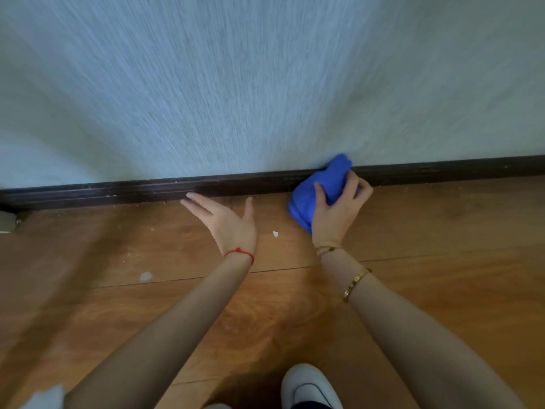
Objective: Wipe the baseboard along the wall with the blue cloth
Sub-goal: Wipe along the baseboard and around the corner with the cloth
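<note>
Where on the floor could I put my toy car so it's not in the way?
The floor right of the right hand and cloth, below the baseboard, is bare. So is the far left, below the left hand. Between the hands it's tight, with a white chip.

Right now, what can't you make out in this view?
- Baseboard behind the cloth: hidden by cloth and right hand.
- Wall texture: motion blur.
- Grey object at the left edge: cut off.
- Floor specks: too small to identify.
- Shoe: cut off at the bottom.
</note>
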`<state>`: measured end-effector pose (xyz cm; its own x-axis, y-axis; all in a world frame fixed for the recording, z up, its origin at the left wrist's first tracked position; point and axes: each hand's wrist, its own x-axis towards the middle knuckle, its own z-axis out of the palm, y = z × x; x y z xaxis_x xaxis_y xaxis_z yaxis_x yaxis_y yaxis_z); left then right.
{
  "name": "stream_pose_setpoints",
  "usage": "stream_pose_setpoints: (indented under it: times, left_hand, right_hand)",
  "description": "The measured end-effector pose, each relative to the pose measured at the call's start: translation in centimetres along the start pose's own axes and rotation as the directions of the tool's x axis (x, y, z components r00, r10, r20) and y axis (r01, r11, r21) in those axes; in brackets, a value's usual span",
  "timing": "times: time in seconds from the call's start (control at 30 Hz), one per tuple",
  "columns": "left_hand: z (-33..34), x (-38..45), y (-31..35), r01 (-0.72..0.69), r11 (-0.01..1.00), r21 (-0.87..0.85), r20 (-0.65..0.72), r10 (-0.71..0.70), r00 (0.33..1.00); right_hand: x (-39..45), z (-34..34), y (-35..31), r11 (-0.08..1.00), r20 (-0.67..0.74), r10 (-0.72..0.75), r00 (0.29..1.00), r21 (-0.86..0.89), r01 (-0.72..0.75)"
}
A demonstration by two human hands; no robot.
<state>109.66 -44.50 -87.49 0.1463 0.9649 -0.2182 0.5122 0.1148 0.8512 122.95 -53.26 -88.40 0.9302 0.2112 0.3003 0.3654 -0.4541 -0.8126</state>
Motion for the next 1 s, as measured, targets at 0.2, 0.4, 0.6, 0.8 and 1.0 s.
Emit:
stream_pose_setpoints:
  times: [0.2,0.4,0.6,0.8,1.0]
  left_hand:
    - [1.1,2.0,2.6,0.236,0.959,-0.156,0.025,-0.235,0.972]
    - [2.0,2.2,2.9,0.234,0.958,-0.167,-0.016,-0.240,0.971]
    - [2.0,2.2,2.7,0.232,0.960,-0.157,-0.019,-0.237,0.971]
    - [1.8,1.8,2.9,0.237,0.962,-0.139,-0.019,-0.241,0.970]
    - [2.0,1.7,3.2,0.254,0.961,-0.106,-0.032,-0.259,0.965]
  right_hand:
    - [0.3,-0.7,0.3,1.000,0.019,0.018,1.000,0.017,-0.018]
    - [1.8,-2.3,1.3,0.999,0.059,0.000,0.998,-0.052,0.004]
    - [0.0,-0.8,0.1,0.996,0.099,-0.066,0.993,-0.054,0.072]
    - [3.5,-3.8,2.3,1.000,0.022,0.004,1.000,-0.029,-0.003]
    - [1.1,-1.7,0.9,0.976,0.241,-0.180,0.954,-0.075,0.203]
